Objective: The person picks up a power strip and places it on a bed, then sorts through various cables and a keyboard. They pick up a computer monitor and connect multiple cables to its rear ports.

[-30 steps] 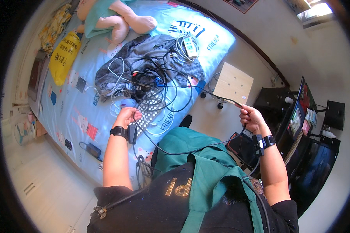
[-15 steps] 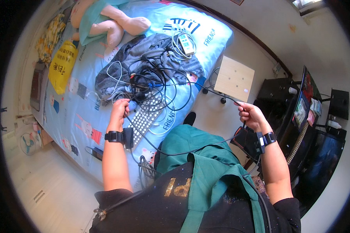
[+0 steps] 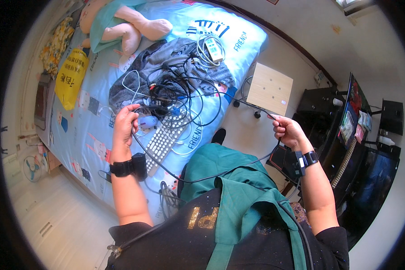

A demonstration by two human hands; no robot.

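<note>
Tugging with your right grip (image 3: 287, 132), pinched on black cable (image 3: 191, 182) like your left grip (image 3: 125, 123), could cinch the tangle (image 3: 163, 92) of crossed loops ahead, between them. Mouse (image 3: 147, 122) beside left grip may snag.

bed (image 3: 238, 24) with pale blue printed sheet, left to centre. castor stool (image 3: 270, 87), square wooden top, right of bed. pale floor (image 3: 238, 135) below. off-white wall (image 3: 319, 40) far right, dark skirting (image 3: 297, 46).

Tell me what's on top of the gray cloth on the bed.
Tangled black cables and a thin white cable lie on the gray cloth, with a white power strip at its edge. Whatever the thickest black coils cover can't be seen.
</note>
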